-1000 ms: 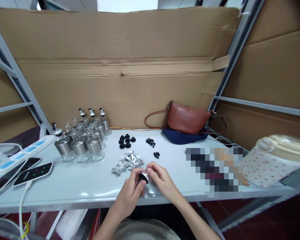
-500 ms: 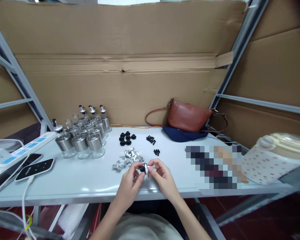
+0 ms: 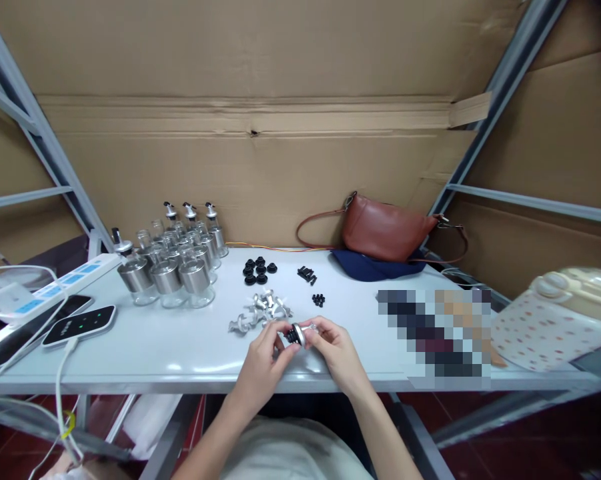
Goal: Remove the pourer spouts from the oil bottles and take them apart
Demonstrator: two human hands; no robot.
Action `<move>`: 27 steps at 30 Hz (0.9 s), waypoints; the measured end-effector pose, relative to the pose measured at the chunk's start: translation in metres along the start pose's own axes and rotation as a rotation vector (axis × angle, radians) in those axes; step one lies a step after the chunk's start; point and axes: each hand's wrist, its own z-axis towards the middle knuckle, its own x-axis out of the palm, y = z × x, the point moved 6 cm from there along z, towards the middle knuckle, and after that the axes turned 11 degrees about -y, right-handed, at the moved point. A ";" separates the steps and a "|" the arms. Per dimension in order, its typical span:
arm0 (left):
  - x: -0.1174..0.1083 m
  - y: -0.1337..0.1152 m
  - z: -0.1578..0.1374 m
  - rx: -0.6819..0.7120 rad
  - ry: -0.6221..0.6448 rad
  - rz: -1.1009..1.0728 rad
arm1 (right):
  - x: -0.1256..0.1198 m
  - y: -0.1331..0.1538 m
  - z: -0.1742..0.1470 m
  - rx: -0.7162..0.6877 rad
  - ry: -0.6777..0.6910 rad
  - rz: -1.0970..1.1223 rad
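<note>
Both hands meet near the table's front edge around a bottle pourer, which has a silver collar and a black ribbed stopper. My left hand pinches the black stopper end. On the other side, my right hand grips the silver spout end, partly hiding it. Just beyond the hands lies a pile of loose silver pourer tops. Further back are several black ribbed stoppers. To their right sit small black strips and a cluster of tiny black caps.
Glass bottles with steel sleeves stand at the left, some fitted with pourers. A power strip, a phone-like device and cables lie further left. A brown bag rests on a navy cap. A dotted container is at the right.
The view has tilted and shifted slightly, so the table contents sit a little differently in the picture. Both hands still hold the pourer, now with more of its black ribbed stopper showing.
</note>
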 end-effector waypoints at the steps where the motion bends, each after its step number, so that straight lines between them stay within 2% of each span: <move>1: 0.000 0.000 0.000 0.008 0.005 0.011 | 0.000 0.000 -0.001 -0.005 -0.004 0.007; 8: 0.001 0.000 -0.002 0.045 0.024 0.081 | 0.002 -0.004 -0.004 0.012 0.005 0.066; 14: 0.005 0.000 -0.003 0.022 0.100 0.212 | 0.007 -0.007 -0.008 0.005 -0.020 0.078; 17: 0.005 -0.004 -0.004 0.108 0.104 0.238 | 0.015 -0.008 -0.015 0.056 0.013 0.101; 20: 0.003 -0.010 -0.006 0.260 0.026 0.252 | 0.024 -0.009 -0.023 0.164 0.104 0.138; 23: -0.001 -0.018 -0.007 0.434 -0.110 0.334 | 0.030 -0.007 -0.029 0.241 0.155 0.177; 27: -0.011 -0.029 -0.007 0.572 -0.248 0.434 | 0.033 0.001 -0.034 0.171 0.151 0.167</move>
